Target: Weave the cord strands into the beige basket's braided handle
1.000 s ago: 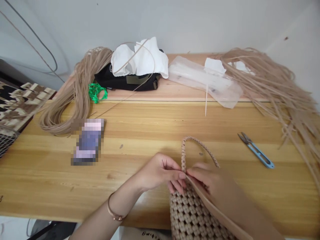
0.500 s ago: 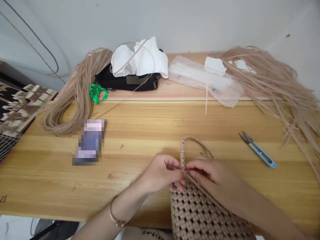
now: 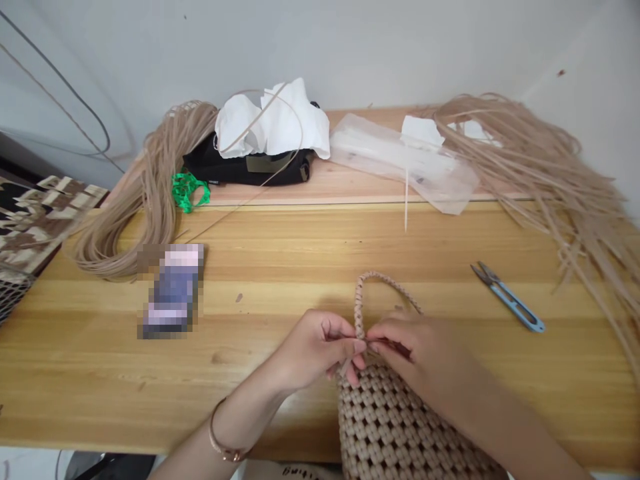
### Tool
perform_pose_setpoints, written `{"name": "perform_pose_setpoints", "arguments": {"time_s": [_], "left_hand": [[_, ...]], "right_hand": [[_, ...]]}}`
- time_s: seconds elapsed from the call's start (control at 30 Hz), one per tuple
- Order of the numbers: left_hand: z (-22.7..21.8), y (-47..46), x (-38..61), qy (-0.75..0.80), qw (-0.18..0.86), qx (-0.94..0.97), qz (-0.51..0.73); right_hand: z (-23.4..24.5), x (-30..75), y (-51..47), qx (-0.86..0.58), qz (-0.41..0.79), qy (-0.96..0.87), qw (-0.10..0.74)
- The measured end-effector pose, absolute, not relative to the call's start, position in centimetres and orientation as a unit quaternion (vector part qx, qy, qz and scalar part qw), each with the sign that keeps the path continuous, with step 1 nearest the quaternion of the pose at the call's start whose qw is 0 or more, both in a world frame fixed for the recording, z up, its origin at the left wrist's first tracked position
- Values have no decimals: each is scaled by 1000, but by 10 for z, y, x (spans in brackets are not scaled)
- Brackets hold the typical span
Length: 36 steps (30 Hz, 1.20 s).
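Observation:
A tan woven bag (image 3: pixel 395 420) with an openwork pattern stands at the table's front edge, its braided handle (image 3: pixel 358 300) arching up from the rim. My left hand (image 3: pixel 320 350) is closed at the foot of the handle, thumb and fingers pinching it where it meets the bag. From the other side my right hand (image 3: pixel 425 347) comes in with thumb and forefinger pinched together at the same spot, on what looks like a thin tan strip. The fingers hide most of that joint. Blue thread snips (image 3: pixel 510 300) lie to the right of the hands.
Bundles of tan strips lie at the left (image 3: pixel 155 180) and the right (image 3: pixel 545 153). Along the back are a black pouch (image 3: pixel 235 172) under white paper, a green ribbon (image 3: pixel 187 193), a translucent plastic bag (image 3: pixel 370 147) and a thin stick (image 3: pixel 407 200). A blurred-out phone-like object (image 3: pixel 173 290) is at left.
The right fingers have drawn in closer to the handle's foot, and the strip seen running along the rim is now mostly hidden. The whole view has shifted slightly.

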<state>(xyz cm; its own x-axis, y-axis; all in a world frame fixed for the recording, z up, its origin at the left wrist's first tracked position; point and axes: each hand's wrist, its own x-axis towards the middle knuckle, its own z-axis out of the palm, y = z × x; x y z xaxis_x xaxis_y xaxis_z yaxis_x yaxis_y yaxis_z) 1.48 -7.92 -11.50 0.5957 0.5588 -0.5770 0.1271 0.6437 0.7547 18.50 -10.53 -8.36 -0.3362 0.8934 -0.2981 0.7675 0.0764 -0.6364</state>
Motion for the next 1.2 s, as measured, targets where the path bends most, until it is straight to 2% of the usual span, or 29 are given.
{"name": "perform_pose_setpoints", "arguments": {"time_s": [0.5, 0.87, 1.2], "left_hand": [[-117, -83, 9, 438, 767, 433, 179], [-112, -71, 1, 395, 790, 461, 84], [-99, -76, 6, 506, 730, 456, 45]], "right_hand": [[-90, 162, -125, -624, 391, -672, 80], [-84, 174, -118, -540, 590, -568, 193], [-94, 163, -119, -615, 574, -505, 196]]}}
